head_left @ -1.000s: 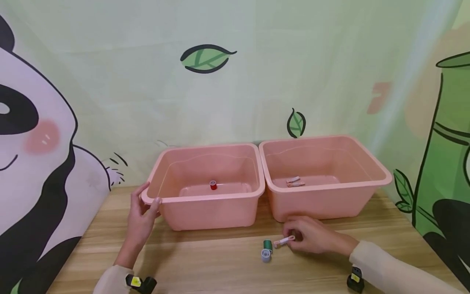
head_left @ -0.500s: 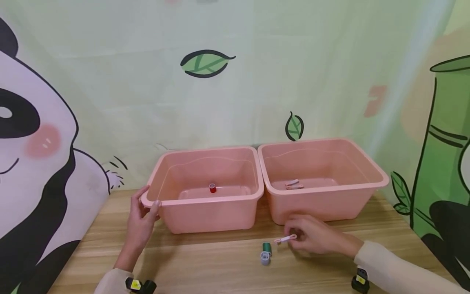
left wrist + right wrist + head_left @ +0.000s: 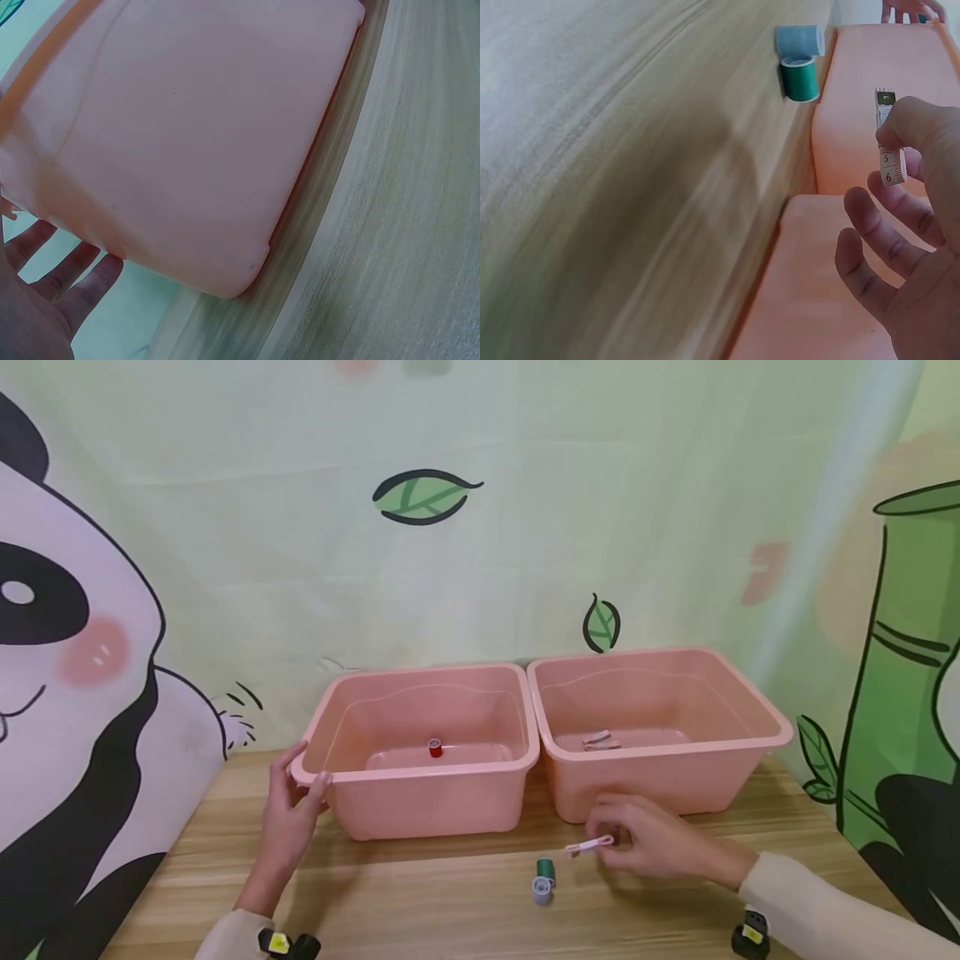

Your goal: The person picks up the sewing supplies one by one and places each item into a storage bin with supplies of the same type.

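My left hand [image 3: 288, 831] grips the front left corner of the left pink bin [image 3: 427, 804], thumb on the rim; the left wrist view shows its fingers against the bin wall [image 3: 187, 150]. Just in front of the right pink bin [image 3: 660, 783], my right hand [image 3: 656, 843] pinches a small folded tape measure [image 3: 587, 845] between thumb and index finger. Printed numbers show on this tape [image 3: 891, 166] in the right wrist view, where the other fingers hang loosely bent. Below it on the table are a green thread spool [image 3: 545, 869] and a pale grey-blue spool [image 3: 542, 891], touching.
A red thread spool [image 3: 435, 747] stands inside the left bin. Inside the right bin lie folded strips [image 3: 602, 742] resembling the held tape. Both bins stand side by side on the wooden table [image 3: 420, 902], close to a printed cloth backdrop [image 3: 480, 568].
My right hand has shifted slightly right with the tape measure, away from the two spools. The left hand keeps its grip on the bin. The head view has tilted up a little.
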`<state>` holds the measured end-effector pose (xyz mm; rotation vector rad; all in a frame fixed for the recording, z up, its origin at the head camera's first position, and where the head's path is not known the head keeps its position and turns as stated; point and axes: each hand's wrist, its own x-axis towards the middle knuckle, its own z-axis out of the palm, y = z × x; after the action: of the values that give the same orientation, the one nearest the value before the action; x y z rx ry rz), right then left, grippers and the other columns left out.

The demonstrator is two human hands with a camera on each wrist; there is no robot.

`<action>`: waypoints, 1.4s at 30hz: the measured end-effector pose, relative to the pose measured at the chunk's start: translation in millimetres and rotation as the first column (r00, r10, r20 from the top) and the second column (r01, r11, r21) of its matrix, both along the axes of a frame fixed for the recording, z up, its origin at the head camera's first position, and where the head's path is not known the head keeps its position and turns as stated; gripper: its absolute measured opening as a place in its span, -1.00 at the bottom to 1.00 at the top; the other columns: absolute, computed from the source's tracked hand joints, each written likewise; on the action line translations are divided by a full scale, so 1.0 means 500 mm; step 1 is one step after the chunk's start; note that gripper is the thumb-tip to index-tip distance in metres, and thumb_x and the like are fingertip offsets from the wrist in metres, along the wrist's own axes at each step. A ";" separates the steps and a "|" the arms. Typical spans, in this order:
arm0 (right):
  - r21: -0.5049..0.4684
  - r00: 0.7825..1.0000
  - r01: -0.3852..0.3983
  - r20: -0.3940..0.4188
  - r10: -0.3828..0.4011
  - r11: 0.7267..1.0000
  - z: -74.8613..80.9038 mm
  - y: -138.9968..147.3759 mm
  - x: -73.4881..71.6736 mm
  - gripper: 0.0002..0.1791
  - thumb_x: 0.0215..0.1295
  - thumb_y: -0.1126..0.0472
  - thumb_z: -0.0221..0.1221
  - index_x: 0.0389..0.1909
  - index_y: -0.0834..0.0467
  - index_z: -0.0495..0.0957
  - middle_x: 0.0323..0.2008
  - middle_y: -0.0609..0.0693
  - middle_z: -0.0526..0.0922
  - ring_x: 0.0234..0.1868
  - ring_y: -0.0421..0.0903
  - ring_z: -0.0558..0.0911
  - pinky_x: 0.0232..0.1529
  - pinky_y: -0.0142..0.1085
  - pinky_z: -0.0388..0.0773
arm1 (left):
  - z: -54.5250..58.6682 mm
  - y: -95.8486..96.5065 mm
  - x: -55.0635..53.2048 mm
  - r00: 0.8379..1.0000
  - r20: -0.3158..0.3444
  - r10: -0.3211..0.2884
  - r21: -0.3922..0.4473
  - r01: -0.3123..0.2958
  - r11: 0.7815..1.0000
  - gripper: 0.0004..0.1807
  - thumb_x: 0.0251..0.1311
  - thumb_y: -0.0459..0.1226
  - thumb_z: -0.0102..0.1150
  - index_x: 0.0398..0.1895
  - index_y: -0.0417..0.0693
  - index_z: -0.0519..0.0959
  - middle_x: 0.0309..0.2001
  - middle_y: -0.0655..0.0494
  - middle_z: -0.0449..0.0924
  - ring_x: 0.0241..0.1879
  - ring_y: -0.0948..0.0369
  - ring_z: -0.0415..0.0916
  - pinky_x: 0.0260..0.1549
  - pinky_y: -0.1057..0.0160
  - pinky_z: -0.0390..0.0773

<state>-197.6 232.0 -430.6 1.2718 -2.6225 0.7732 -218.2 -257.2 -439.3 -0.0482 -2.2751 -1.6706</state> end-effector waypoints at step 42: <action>-0.086 0.999 0.019 -0.028 -0.022 0.996 0.193 0.014 -0.004 -0.65 0.16 0.33 0.39 -0.24 -0.21 0.56 -0.38 -0.32 0.55 -0.44 -0.15 0.56 -0.54 -0.32 0.53 | 0.000 0.000 0.000 1.000 -0.008 -0.010 0.018 0.011 1.000 -0.29 0.51 -0.07 0.11 0.60 0.23 0.04 0.50 -0.14 0.26 0.05 0.31 0.47 -0.14 0.41 0.64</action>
<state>-199.7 239.0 -334.0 1.2226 -2.5459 0.8473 -218.0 -257.4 -439.4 -0.0621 -2.2576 -1.6936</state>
